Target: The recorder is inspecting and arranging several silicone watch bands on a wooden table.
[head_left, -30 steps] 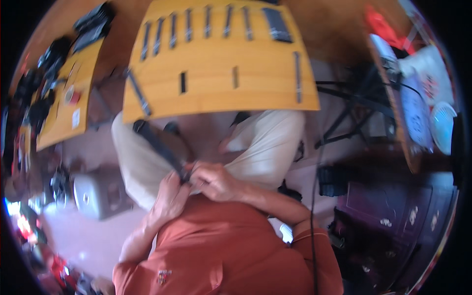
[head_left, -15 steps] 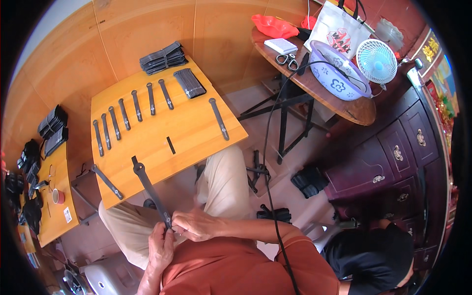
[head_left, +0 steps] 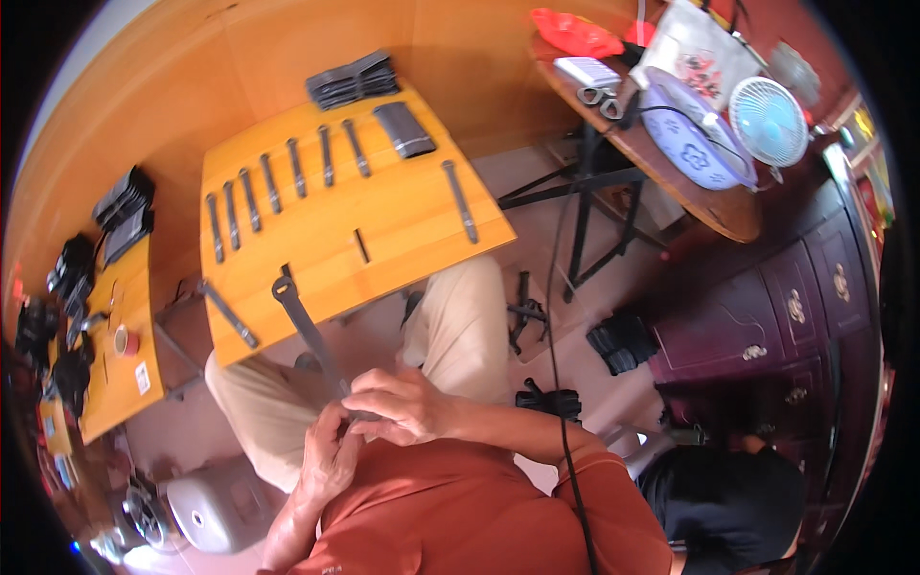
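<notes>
Both of my hands are close together in front of my body, at the near end of a dark grey strap point(head_left: 312, 331). Its far end is rounded with a hole and points away over the table edge. My left hand point(head_left: 331, 452) pinches the near end from below. My right hand point(head_left: 401, 407) is closed over the same end, its fingers hiding what they grip there. Similar straps point(head_left: 297, 168) lie in a row on the yellow wooden table point(head_left: 412, 216). One more strap point(head_left: 460, 201) lies at the right, another strap point(head_left: 228, 314) at the near left corner.
A short black strip point(head_left: 361, 245), a strap stack point(head_left: 404, 129) and a tied bundle point(head_left: 353, 81) lie on the table. At right, a round table point(head_left: 733, 216) holds a basin point(head_left: 685, 139), scissors point(head_left: 601, 101) and fan point(head_left: 767, 120). A black cable point(head_left: 565, 412) hangs across the view. Another person point(head_left: 724, 494) crouches right.
My right hand has come further over the strap's near end, its fingers now covering it. The strap stays in my hands. The whole view has shifted, so the tables appear further right.
</notes>
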Motion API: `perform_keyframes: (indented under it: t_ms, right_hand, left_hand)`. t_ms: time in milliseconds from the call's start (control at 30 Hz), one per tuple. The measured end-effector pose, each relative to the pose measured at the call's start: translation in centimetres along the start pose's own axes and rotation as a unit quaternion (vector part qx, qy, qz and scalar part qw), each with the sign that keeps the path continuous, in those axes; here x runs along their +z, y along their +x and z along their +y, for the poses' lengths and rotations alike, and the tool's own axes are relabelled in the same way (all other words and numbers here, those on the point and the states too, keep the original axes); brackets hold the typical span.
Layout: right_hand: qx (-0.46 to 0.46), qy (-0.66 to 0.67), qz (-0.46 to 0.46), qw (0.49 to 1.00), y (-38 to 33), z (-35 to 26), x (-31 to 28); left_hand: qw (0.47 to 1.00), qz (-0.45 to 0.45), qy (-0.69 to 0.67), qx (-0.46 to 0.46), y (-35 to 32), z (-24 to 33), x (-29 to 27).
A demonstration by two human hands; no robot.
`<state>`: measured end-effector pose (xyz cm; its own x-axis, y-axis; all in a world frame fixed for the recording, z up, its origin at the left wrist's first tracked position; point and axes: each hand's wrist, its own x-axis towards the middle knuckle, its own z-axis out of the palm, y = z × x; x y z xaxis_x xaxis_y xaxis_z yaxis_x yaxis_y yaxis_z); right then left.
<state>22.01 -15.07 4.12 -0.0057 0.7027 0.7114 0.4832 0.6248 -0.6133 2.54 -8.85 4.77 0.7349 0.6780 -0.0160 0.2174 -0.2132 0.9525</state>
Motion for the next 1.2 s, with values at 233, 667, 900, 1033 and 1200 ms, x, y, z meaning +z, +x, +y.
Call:
perform_keyframes:
  t_ms: [233,667,900,1033,1200]
  right_hand:
    - [-0.049,-0.03,0.053,0.997,0.2,0.7,1.3]
    - [-0.006,-0.054,0.002,0.999,4.3,0.8,-1.5]
    - [0.131,0.0,0.491,0.861,15.2,8.5,-25.7]
    - [0.097,-0.116,0.394,0.907,16.6,7.5,-24.4]
    - [0.137,-0.083,0.311,0.937,15.5,7.4,-16.5]
  left_hand:
    - [0.999,0.004,-0.049,-0.023,-0.1,0.5,0.1]
    - [0.993,0.043,-0.11,-0.026,-0.7,2.2,-0.4]
    - [0.997,-0.01,-0.007,-0.07,-5.9,-2.3,-4.5]
    - [0.987,0.082,-0.02,-0.136,-8.4,-5.0,-5.3]
    - [0.983,0.145,-0.041,-0.103,-8.1,-4.6,-4.8]
